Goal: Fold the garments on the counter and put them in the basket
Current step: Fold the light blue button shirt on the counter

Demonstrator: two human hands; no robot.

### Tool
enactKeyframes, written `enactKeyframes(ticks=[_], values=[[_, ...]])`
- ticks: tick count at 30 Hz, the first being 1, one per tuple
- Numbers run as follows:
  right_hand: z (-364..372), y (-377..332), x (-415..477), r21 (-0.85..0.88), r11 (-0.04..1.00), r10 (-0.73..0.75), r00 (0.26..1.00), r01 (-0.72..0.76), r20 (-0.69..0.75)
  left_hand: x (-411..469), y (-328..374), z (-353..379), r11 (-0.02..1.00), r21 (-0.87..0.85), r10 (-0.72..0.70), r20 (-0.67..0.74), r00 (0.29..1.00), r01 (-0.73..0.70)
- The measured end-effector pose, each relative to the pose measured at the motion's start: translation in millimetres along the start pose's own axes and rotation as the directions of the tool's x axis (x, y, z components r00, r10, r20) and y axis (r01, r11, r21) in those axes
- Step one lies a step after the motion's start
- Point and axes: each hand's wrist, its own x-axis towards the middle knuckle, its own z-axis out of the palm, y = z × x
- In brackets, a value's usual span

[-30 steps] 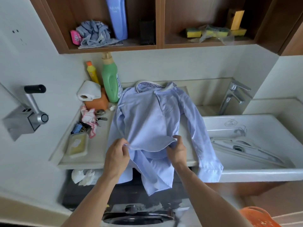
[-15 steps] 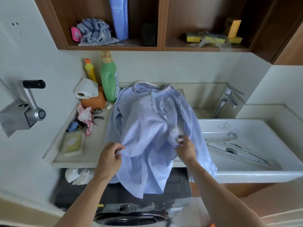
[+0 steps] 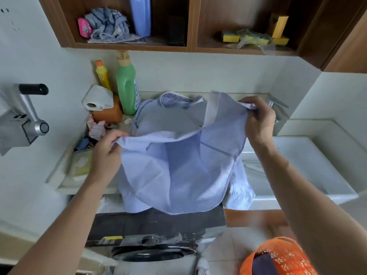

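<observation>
Shirt (image 3: 178, 159), light blue, hangs spread over the counter (image 3: 65, 181) edge; left hand (image 3: 107, 151) and right hand (image 3: 258, 120), wide apart, each pinch its fabric near the orange basket (image 3: 288, 257).

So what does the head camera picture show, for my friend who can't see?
A person's left hand and right hand hold a light blue shirt spread above the counter. An orange basket sits at the lower right.
</observation>
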Motion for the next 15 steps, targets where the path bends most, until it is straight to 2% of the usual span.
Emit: enactKeyframes(ticks=[1, 2, 3, 4, 5, 6, 7, 8, 10, 12, 13, 15], values=[[-3.5, 3.7, -14.2, -0.01, 0.996, -0.086, 0.994, 0.087, 0.068, -10.2, -4.8, -1.6, 1.0, -0.005, -0.017, 0.075, 0.997, 0.018], [-7.5, 18.6, -35.6, -0.04, 0.984, -0.165, 0.967, 0.176, 0.195, -23.7, -14.6, -1.8, 0.998, 0.022, -0.065, 0.159, 0.985, 0.062], [-10.7, 36.8, -57.2, -0.066, 0.966, -0.21, 0.908, 0.25, 0.362, -37.5, -28.0, -1.8, 0.99, 0.078, -0.134, 0.247, 0.96, 0.118], [-15.5, 60.0, -78.3, -0.134, 0.947, -0.176, 0.818, 0.293, 0.547, -51.1, -44.2, -3.0, 0.973, 0.144, -0.219, 0.329, 0.918, 0.181], [-21.1, 82.2, -95.6, -0.243, 0.918, -0.057, 0.71, 0.314, 0.702, -62.9, -60.6, -4.9, 0.949, 0.213, -0.301, 0.397, 0.867, 0.232], [-28.3, 101.2, -109.4, -0.383, 0.87, 0.127, 0.61, 0.309, 0.782, -73.6, -76.9, -7.9, 0.923, 0.276, -0.37, 0.443, 0.817, 0.268], [-35.9, 117.8, -120.4, -0.488, 0.824, 0.283, 0.537, 0.287, 0.795, -81.1, -88.7, -11.3, 0.9, 0.325, -0.418, 0.46, 0.784, 0.289], [-42.5, 129.2, -128.9, -0.526, 0.811, 0.36, 0.492, 0.256, 0.793, -85.9, -97.0, -15.0, 0.882, 0.35, -0.453, 0.451, 0.769, 0.314], [-49.8, 135.7, -138.8, -0.551, 0.813, 0.414, 0.477, 0.19, 0.775, -88.2, -103.1, -19.9, 0.862, 0.351, -0.489, 0.389, 0.781, 0.365], [-47.8, 132.5, -142.8, -0.58, 0.795, 0.435, 0.501, 0.177, 0.748, -84.5, -100.5, -17.4, 0.869, 0.331, -0.478, 0.36, 0.801, 0.369], [-44.5, 127.8, -141.5, -0.584, 0.797, 0.43, 0.533, 0.156, 0.729, -80.9, -96.3, -13.7, 0.881, 0.32, -0.455, 0.367, 0.811, 0.349], [-39.1, 110.9, -134.3, -0.54, 0.84, 0.377, 0.655, 0.056, 0.655, -71.1, -84.2, -5.7, 0.911, 0.278, -0.392, 0.353, 0.85, 0.305]])
